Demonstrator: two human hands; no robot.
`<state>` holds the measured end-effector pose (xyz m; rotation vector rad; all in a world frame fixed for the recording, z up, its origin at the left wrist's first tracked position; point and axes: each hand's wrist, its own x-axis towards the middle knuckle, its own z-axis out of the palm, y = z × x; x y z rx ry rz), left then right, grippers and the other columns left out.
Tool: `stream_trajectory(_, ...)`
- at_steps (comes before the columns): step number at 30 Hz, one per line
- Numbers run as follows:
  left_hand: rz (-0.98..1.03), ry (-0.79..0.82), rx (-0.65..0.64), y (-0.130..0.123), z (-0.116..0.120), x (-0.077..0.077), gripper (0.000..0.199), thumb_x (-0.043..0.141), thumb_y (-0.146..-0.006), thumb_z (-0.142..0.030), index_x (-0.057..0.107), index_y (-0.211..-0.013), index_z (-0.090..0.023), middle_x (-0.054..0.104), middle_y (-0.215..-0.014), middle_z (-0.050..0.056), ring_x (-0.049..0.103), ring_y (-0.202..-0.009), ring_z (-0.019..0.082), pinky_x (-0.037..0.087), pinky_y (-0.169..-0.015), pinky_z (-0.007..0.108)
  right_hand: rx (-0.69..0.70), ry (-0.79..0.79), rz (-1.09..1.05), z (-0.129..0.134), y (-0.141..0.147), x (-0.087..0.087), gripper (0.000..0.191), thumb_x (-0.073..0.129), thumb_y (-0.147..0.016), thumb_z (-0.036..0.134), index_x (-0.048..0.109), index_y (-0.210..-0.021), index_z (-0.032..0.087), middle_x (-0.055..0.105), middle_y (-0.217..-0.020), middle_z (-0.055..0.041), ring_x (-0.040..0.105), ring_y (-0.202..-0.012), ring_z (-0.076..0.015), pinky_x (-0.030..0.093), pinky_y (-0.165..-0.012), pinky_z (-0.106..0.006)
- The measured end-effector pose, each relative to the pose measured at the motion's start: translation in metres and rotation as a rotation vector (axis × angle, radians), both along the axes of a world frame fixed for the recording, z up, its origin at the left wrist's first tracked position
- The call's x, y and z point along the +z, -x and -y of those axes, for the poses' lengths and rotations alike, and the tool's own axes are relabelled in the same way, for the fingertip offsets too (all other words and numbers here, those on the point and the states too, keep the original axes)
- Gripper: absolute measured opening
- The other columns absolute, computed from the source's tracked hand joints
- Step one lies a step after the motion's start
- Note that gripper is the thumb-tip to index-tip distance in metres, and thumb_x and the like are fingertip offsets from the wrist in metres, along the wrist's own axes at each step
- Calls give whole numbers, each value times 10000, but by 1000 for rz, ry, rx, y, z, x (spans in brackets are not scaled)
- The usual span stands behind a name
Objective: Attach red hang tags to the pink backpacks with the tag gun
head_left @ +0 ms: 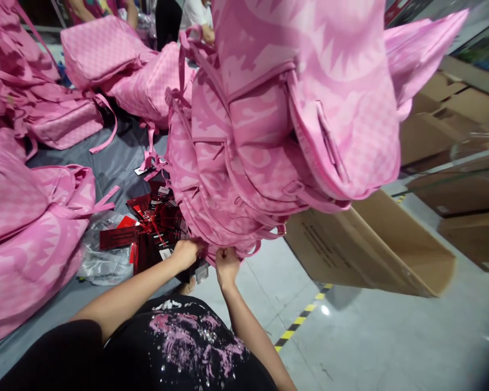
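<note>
A tall stack of pink patterned backpacks (261, 136) leans over the table edge in front of me. My left hand (186, 254) is closed at the lower edge of the stack; what its fingers hold is hidden. Beside it, my right hand (227, 263) is closed in a fist against the same lower edge, near a pink strap, and its grip is too small to make out. Dark red and black tags (152, 233) lie in a bunch just left of my hands. A small clear packet (201, 272) hangs between the two hands.
More pink bags (32, 217) cover the left of the grey-clothed table (124, 146). Crumpled clear plastic (101, 250) lies by the tags. An open cardboard box (330, 252) stands at right, with more boxes (460, 190) beyond. Other people (193, 13) are at the back.
</note>
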<state>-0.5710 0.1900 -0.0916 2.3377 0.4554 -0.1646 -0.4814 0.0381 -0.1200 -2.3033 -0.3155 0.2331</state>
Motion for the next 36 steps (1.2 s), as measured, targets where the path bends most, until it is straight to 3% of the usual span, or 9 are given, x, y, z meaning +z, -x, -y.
stream_trajectory(4,-7,5,-48,-16,12,-5,196,543,-935,-217,710,-1033,-189,710,-1089,59,654,-969,166,497,-904,332,113,-80,-40,11,-2,0,287,422,-868,423,596,-830,198,605,-657,-13,525,-578,-159,388,-614,-265)
stream_trajectory(8,-38,-27,-2,-22,21,-6,209,550,-949,-264,689,-1052,-147,705,-1054,80,652,-961,177,506,-910,380,167,-145,-102,21,-6,3,284,400,-886,381,606,-905,186,680,-758,-50,587,-610,-167,438,-635,-271)
stream_trajectory(16,-76,-87,79,-4,9,-1,329,415,-974,-210,674,-1174,-246,659,-1198,80,642,-1043,208,493,-854,318,177,-182,-186,20,-10,3,329,388,-896,408,625,-932,184,704,-771,-70,625,-602,-186,478,-602,-286)
stream_trajectory(22,-151,14,21,-36,27,-3,267,560,-953,-379,656,-1047,-149,675,-1059,72,634,-1006,191,505,-936,419,169,-39,-139,21,-13,6,392,364,-906,412,676,-952,179,709,-769,-75,608,-593,-190,437,-596,-286)
stream_trajectory(27,-114,190,-49,-40,23,-3,263,599,-926,-404,663,-973,-153,692,-958,47,658,-888,165,532,-844,358,115,186,19,31,-17,25,303,454,-858,317,733,-896,204,662,-656,-79,531,-555,-194,284,-563,-295)
stream_trajectory(32,36,345,-75,-14,5,-7,341,767,-736,-272,637,-1026,-150,711,-931,18,659,-817,149,516,-741,241,111,243,150,43,-17,36,297,464,-865,319,732,-796,211,672,-709,-84,504,-547,-166,249,-543,-293)
stream_trajectory(36,193,348,-9,-4,2,-18,306,638,-768,-93,619,-1068,-147,707,-970,30,666,-879,147,520,-799,236,122,141,282,44,-14,30,342,443,-911,358,726,-858,173,693,-780,-94,586,-630,-186,376,-583,-281)
